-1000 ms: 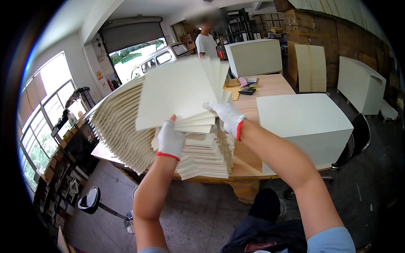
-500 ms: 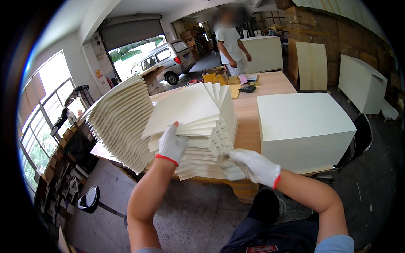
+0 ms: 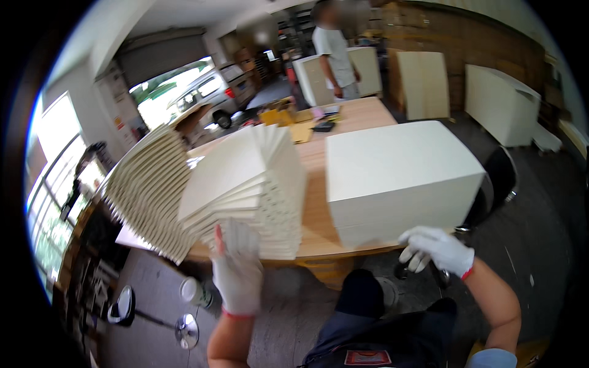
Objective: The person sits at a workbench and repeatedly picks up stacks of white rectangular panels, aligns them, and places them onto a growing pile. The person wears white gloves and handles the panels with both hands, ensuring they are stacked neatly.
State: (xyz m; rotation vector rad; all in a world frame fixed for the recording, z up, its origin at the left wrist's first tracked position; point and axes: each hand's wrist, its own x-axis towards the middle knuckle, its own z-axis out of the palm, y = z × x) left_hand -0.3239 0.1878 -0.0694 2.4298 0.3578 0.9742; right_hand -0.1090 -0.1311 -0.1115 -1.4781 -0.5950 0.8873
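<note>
My left hand (image 3: 238,267), in a white knit glove with one bare fingertip, is open with its fingers pointing up. It is close in front of a fanned stack of cream sheets (image 3: 230,168); whether it touches them I cannot tell. Left of that stack leans another bank of curved, layered sheets (image 3: 150,190). My right hand (image 3: 438,250), gloved too, is off to the right with fingers loosely bent and apart, nothing visible in them. It is just below the front edge of a squared block of white sheets (image 3: 402,162).
The stacks are on a wooden table (image 3: 316,214). Toward its far end are a yellow box (image 3: 278,113) and a dark calculator (image 3: 323,126). Beyond stands a person (image 3: 334,55). A stool (image 3: 124,306) and a white cup (image 3: 195,291) are at lower left, a black chair (image 3: 500,178) at right.
My left hand has dropped from the fanned sheets toward me. My right hand has left that stack's front and swung right to the white block. The view has turned right.
</note>
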